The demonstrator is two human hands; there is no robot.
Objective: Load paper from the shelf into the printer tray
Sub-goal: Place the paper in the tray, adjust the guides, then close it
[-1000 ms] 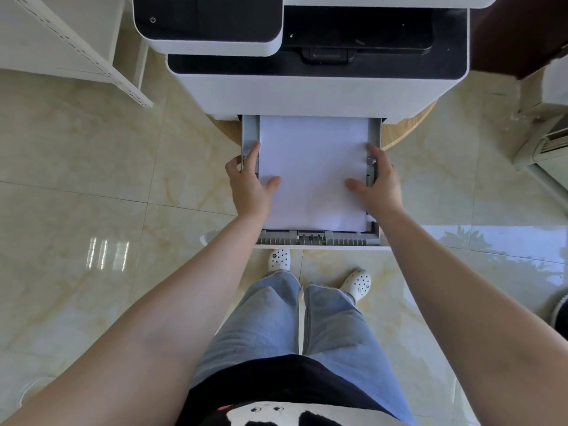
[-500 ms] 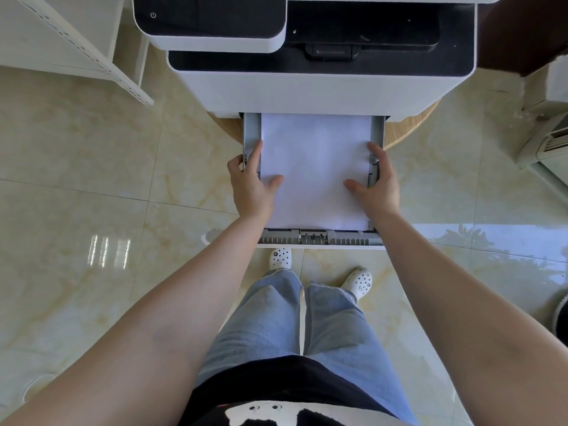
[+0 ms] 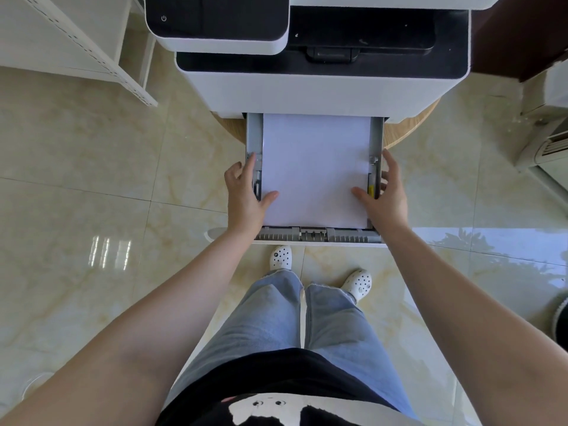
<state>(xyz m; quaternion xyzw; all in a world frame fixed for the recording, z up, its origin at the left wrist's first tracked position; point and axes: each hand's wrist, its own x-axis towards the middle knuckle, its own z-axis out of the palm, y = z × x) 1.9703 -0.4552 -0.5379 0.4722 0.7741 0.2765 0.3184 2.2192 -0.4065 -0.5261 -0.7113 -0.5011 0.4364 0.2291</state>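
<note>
Your paper stack (image 3: pixel 315 170) lies flat in the pulled-out printer tray (image 3: pixel 318 236), its far edge running under the printer body (image 3: pixel 316 90), and both hands straddle the tray walls. Your left hand (image 3: pixel 246 195) is spread open, thumb resting on the sheet and fingers draped over the left rail; your right hand (image 3: pixel 385 193) mirrors it, thumb on the paper, fingers splayed outside the right wall, gripping nothing. Watch that yellow-tipped side guide (image 3: pixel 372 189) by your right thumb: if it isn't snug to the stack, the sheets can skew and misfeed. Press unevenly with the thumbs and the top sheets may buckle or slide off square. And if you shove the tray home with fingers hooked over those rails, you risk a pinch against the printer's front.
</note>
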